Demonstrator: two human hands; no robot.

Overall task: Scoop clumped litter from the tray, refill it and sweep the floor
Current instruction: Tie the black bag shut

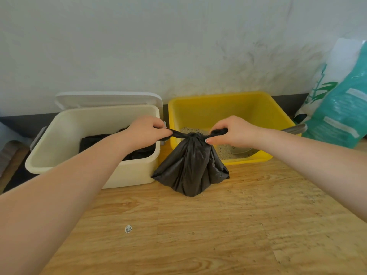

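A black plastic bag [190, 165] rests on the wooden floor between a cream bin and a yellow litter tray [228, 105]. Its top is gathered into a knot. My left hand [147, 132] grips the left end of the bag's neck, and my right hand [234, 132] grips the right end, the two ends stretched apart. The tray holds sandy litter [224, 150] with a grey scoop [241, 149] lying in it, its handle [296, 128] resting over the right rim.
The cream bin [95, 165] stands open at the left, lid [107, 99] tipped back against the wall, dark plastic inside. Teal and white litter bags [341, 108] lean at the right wall. Scattered grains dot the wooden floor [198, 235]; a small round sticker [128, 228] lies near me.
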